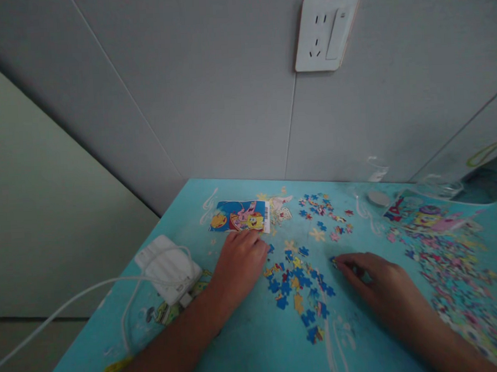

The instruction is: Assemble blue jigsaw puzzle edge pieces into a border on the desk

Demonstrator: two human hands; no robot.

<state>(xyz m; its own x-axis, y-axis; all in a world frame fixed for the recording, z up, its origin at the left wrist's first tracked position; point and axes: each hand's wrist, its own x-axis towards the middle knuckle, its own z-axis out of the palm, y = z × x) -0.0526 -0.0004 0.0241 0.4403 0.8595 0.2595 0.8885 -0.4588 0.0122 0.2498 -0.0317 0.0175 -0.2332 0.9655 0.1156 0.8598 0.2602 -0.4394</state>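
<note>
My left hand (241,262) rests palm down on the turquoise table (248,341), fingers curled, just below a cartoon picture card (239,216). My right hand (376,282) lies to the right, its fingertips pinching a small blue puzzle piece (333,261). Between the two hands lies a loose cluster of blue and yellow puzzle pieces (297,286). A smaller group of pieces (322,207) sits farther back near the wall.
A white power bank (168,269) with a white cable (63,306) lies at the left edge. A large spread of colourful pieces (457,269) covers the right side. A clear plastic bag (398,183) and a wall socket (326,31) are behind.
</note>
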